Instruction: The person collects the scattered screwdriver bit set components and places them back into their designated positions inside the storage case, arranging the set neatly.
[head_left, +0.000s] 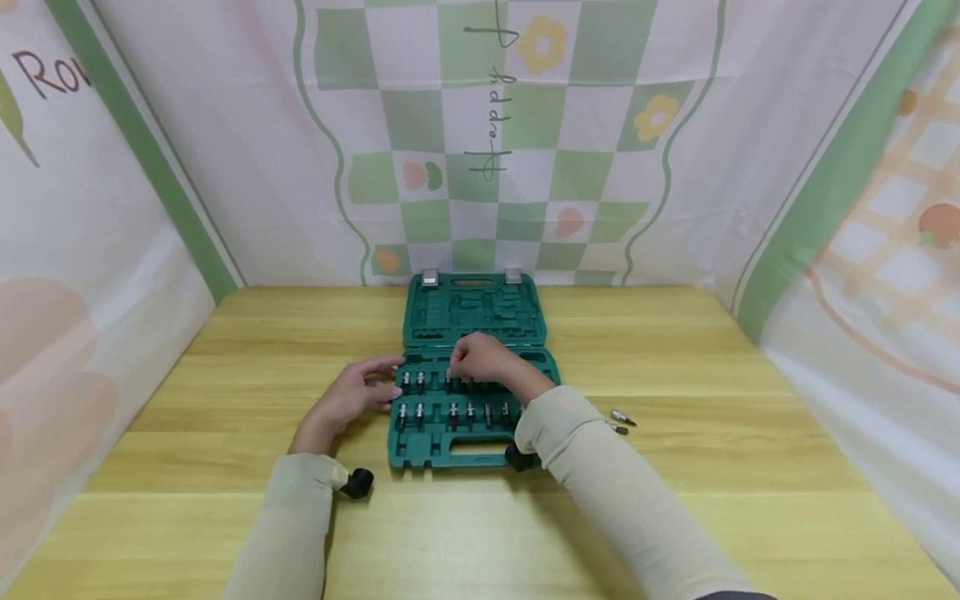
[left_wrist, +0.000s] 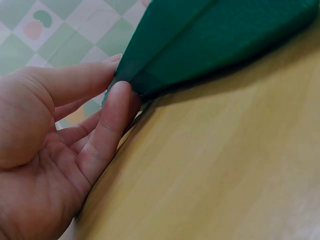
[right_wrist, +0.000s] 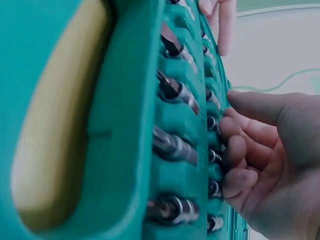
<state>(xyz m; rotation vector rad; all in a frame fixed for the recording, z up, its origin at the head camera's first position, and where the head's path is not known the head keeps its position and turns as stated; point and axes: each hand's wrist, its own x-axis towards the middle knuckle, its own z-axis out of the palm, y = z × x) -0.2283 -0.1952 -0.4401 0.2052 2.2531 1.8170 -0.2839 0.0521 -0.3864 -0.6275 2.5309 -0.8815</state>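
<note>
A green bit socket case [head_left: 420,450] lies with its lid up on the table, two rows of silver bit sockets in its slots. At the case's left side, my left hand [head_left: 352,393] holds the edge; in the left wrist view the thumb and fingers of that left hand [left_wrist: 55,135] meet the green wall. My right hand [head_left: 486,360] reaches over the back row, thumb and forefinger pinching a bit socket [head_left: 448,381] at its slot. In the right wrist view, the right fingertips [right_wrist: 233,97] are right at that row, other fingers curled.
Two loose bit sockets, one of them a dark-tipped bit socket [head_left: 622,417], lie on the wooden table [head_left: 675,500] to the right of the case. The opened lid [head_left: 472,312] stands close to the patterned cloth [head_left: 480,183] at the back.
</note>
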